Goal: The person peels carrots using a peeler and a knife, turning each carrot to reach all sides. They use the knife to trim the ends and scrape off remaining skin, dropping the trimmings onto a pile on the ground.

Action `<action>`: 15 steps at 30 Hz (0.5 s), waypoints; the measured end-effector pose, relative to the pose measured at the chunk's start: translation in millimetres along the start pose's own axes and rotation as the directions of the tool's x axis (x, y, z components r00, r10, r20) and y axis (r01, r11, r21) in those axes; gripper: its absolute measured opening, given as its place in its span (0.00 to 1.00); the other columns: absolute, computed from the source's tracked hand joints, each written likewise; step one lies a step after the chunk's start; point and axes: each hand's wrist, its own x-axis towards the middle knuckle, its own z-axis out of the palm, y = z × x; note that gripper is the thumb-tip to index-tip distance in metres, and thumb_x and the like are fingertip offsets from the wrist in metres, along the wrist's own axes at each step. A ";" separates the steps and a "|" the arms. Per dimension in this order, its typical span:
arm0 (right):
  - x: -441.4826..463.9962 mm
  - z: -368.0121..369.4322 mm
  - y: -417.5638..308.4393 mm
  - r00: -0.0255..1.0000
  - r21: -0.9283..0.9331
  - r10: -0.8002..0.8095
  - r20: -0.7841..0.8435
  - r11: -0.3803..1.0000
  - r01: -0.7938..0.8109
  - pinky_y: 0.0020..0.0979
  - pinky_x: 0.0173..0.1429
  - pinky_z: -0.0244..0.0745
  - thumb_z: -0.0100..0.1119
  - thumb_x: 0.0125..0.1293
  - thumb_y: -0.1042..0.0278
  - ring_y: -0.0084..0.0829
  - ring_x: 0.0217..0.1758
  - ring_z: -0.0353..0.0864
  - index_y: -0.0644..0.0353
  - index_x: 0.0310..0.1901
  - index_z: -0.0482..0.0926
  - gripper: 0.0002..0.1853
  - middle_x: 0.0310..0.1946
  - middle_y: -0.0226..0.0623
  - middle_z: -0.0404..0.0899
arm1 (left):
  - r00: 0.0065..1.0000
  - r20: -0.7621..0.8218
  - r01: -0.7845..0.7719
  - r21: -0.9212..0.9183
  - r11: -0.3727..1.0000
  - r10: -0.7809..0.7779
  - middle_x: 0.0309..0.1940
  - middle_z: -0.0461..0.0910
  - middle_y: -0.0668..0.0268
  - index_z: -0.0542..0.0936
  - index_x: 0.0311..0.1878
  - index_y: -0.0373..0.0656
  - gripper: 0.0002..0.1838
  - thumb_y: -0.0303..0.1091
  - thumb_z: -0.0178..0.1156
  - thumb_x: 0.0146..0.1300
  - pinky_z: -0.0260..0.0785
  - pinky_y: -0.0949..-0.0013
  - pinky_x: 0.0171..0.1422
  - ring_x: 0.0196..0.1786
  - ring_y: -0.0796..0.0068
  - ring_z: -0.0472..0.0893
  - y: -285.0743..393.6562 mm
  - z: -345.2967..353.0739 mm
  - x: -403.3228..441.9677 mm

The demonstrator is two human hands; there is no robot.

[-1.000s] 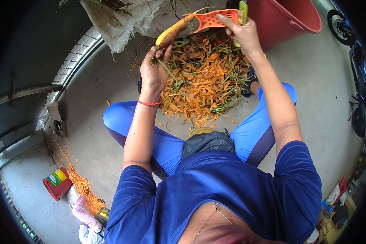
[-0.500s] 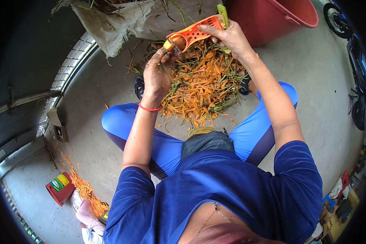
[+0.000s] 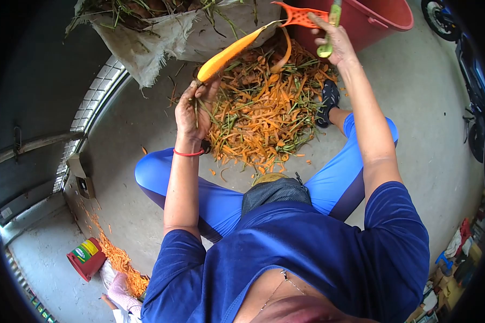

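My left hand [image 3: 194, 110] is closed round the stem end of a long orange carrot [image 3: 229, 55], which slants up to the right with a bright peeled surface. My right hand [image 3: 337, 46] grips an orange peeler [image 3: 303, 17] with a green handle, at the carrot's thin tip. From near the tip a long strip of peel [image 3: 284, 54] hangs down. Below both hands a heap of orange peelings and green stems [image 3: 264, 116] lies on the floor between my feet.
Behind the heap stands a pale sack [image 3: 140, 46] with stems on top. A large red tub [image 3: 361, 24] is at the upper right, a motorbike [image 3: 471, 91] at the far right. At lower left are a small red bucket [image 3: 86, 259], more orange shreds [image 3: 118, 258] and another person's sleeve [image 3: 123, 293].
The peeler has moved right, from around the carrot to its tip, and the carrot now shows peeled. My left hand has shifted slightly down and left with the carrot.
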 end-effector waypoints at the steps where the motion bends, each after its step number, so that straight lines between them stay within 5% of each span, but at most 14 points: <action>1: -8.2 13.2 -2.7 0.987 0.002 0.033 0.156 0.999 -0.034 0.11 0.20 0.60 0.64 0.61 0.66 0.13 0.33 0.74 0.60 0.48 0.77 0.15 0.43 0.29 0.79 | 1.000 -0.018 0.015 -0.006 1.000 -0.015 0.25 0.68 0.67 0.69 0.34 0.34 0.10 0.30 0.44 0.71 0.56 0.57 0.75 0.52 0.62 0.76 -2.2 6.7 -0.4; 3: -30.2 50.6 -9.0 0.954 -0.060 0.122 0.273 0.992 -0.110 0.12 0.20 0.60 0.62 0.64 0.66 0.13 0.37 0.76 0.58 0.48 0.78 0.13 0.44 0.27 0.79 | 0.997 -0.057 0.057 -0.012 0.998 -0.057 0.23 0.68 0.68 0.68 0.32 0.35 0.10 0.29 0.45 0.70 0.56 0.57 0.75 0.52 0.60 0.76 -4.8 19.8 -2.8; 6: -30.6 63.2 -0.2 0.896 0.092 0.133 0.423 0.978 -0.189 0.14 0.23 0.61 0.60 0.65 0.66 0.13 0.39 0.77 0.58 0.49 0.79 0.12 0.47 0.28 0.80 | 0.988 0.002 0.155 -0.105 0.982 -0.156 0.22 0.71 0.68 0.69 0.31 0.35 0.11 0.30 0.47 0.69 0.58 0.57 0.74 0.60 0.47 0.72 -13.5 18.1 0.4; 8: -32.6 75.2 -0.1 0.929 0.028 0.089 0.358 0.994 -0.106 0.14 0.24 0.62 0.60 0.65 0.67 0.14 0.37 0.78 0.59 0.49 0.79 0.12 0.47 0.29 0.80 | 0.968 0.113 0.243 -0.176 0.954 -0.226 0.28 0.70 0.62 0.68 0.36 0.29 0.10 0.29 0.45 0.69 0.59 0.56 0.74 0.65 0.44 0.66 -13.9 30.3 -2.1; 9: -34.2 78.8 0.8 0.944 -0.007 0.067 0.323 0.998 -0.069 0.14 0.24 0.62 0.60 0.65 0.67 0.15 0.37 0.78 0.59 0.48 0.80 0.12 0.47 0.30 0.81 | 0.956 -0.032 0.292 0.042 0.955 -0.291 0.32 0.73 0.63 0.70 0.41 0.31 0.11 0.31 0.47 0.70 0.71 0.66 0.64 0.57 0.55 0.76 -13.5 36.9 -6.1; 11: -33.5 82.0 3.8 0.962 -0.071 0.074 0.261 0.996 -0.057 0.15 0.25 0.62 0.62 0.63 0.65 0.16 0.36 0.78 0.61 0.48 0.80 0.14 0.45 0.30 0.81 | 0.962 -0.018 0.236 0.551 0.800 -0.272 0.35 0.74 0.67 0.72 0.46 0.36 0.11 0.35 0.50 0.71 0.71 0.78 0.45 0.45 0.73 0.78 -19.7 34.7 -3.8; 12: -35.0 83.1 5.2 0.969 -0.101 0.084 0.233 0.993 -0.062 0.15 0.25 0.63 0.63 0.63 0.64 0.16 0.36 0.78 0.61 0.48 0.81 0.14 0.44 0.30 0.82 | 0.966 -0.076 0.216 0.767 0.604 -0.249 0.33 0.72 0.74 0.72 0.47 0.43 0.11 0.39 0.51 0.72 0.61 0.81 0.33 0.32 0.86 0.70 -24.4 26.1 -3.8; 15: -36.4 84.2 4.8 0.972 -0.193 0.113 0.207 0.979 -0.073 0.14 0.24 0.62 0.66 0.60 0.62 0.16 0.33 0.78 0.60 0.46 0.81 0.15 0.42 0.30 0.82 | 0.982 -0.089 0.143 0.930 0.340 -0.169 0.30 0.68 0.77 0.71 0.47 0.45 0.10 0.41 0.50 0.72 0.60 0.82 0.32 0.29 0.88 0.66 -25.6 8.4 -3.1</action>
